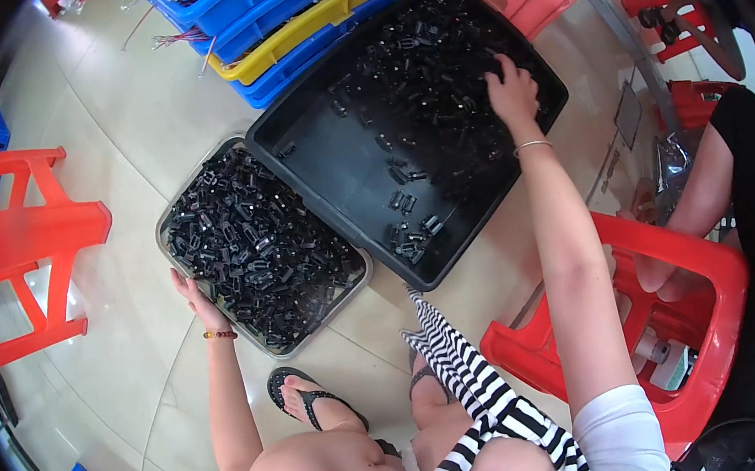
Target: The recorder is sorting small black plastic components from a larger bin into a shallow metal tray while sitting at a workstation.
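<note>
Both arms stretched forward, hands low.
The left hand (191,296) lies flat with fingers together; the right hand (511,91) curls its fingers downward.

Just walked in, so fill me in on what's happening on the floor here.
A seated person is working over two containers of small black plastic parts on the tiled floor. The right hand reaches into the big black tray, fingers down among the parts piled at its far end. The left hand rests on the near edge of the smaller grey tray, which is heaped full. Red stools stand on both sides, and another person sits at the right.
</note>
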Tool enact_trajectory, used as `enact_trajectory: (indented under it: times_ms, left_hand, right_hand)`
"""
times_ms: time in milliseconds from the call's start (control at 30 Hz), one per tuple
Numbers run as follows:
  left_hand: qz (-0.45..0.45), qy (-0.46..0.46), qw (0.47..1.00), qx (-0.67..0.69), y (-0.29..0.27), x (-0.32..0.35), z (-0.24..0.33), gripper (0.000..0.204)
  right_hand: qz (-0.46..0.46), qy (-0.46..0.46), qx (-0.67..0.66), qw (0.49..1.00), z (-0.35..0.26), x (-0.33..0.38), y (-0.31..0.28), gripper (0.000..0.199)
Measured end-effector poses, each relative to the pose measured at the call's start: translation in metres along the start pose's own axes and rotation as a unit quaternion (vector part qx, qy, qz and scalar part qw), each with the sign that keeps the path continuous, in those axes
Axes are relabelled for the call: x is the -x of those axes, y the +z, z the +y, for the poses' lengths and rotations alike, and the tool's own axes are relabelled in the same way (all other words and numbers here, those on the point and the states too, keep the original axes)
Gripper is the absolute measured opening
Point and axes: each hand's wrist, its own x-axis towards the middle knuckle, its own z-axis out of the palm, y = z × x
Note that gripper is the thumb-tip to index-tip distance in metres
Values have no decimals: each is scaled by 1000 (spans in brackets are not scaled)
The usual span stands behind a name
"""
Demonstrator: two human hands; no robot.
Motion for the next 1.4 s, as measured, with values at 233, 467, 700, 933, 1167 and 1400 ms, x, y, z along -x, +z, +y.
enact_trajectory:
  times_ms: [233, 467, 700, 933, 1167, 1400]
  left_hand:
    - [10, 1, 1000, 0, -15, -2, -6, 64]
    - [21, 11, 999, -33, -8, -1, 1, 65]
    - [9, 17, 998, -66, 3, 12, 26, 67]
    - [-3, 1, 1000, -14, 2, 5, 13, 67]
    - [2, 11, 1000, -16, -8, 12, 25, 65]
    - [84, 21, 996, -4, -8, -1, 5, 57]
  right_hand:
    - [-164, -20, -103, 981, -36, 103, 42, 56]
    - [-249, -111, -50, 961, -101, 156, -8, 63]
    - [-9, -68, -72, 995, -80, -28, -3, 62]
    - [-37, -46, -99, 993, -115, -11, 51, 53]
    - [-143, -155, -57, 976, -125, 130, 24, 56]
    - [-148, -196, -164, 955, -109, 210, -38, 56]
